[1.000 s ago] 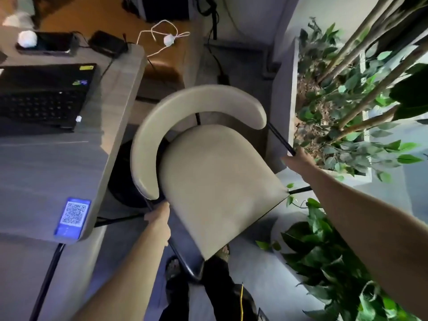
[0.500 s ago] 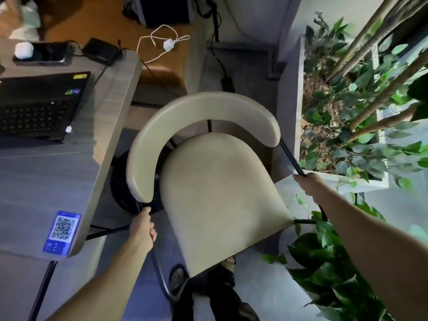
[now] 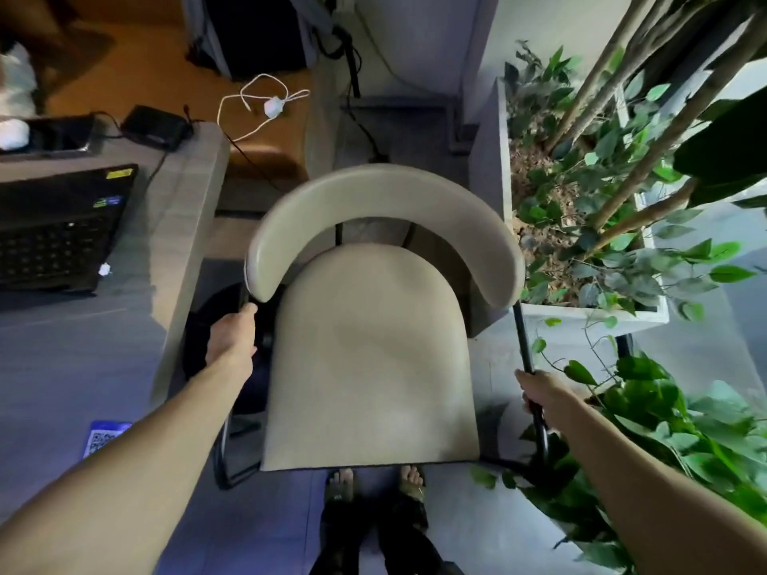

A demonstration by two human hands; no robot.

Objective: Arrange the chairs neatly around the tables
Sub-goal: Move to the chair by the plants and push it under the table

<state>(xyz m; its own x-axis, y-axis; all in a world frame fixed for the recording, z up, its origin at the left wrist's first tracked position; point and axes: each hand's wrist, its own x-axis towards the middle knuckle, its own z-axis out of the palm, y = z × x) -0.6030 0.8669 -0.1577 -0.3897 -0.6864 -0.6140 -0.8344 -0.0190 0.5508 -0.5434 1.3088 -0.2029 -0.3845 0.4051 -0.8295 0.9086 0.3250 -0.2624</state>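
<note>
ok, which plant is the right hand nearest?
The broad-leaved green plant at lower right, beside the right hand; the small-leaved tree in the white planter stands farther back.

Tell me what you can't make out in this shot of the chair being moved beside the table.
All from the head view:
- Chair legs and feet: hidden under the seat.
- Left hand grip: the frame tube is dark and behind the hand.
- Right hand fingers: wrapped out of sight around the black tube.
- Laptop: cut by the left edge.
- QR card: partly behind the left forearm, too blurred to read.

Upright beige chair beside table
</note>
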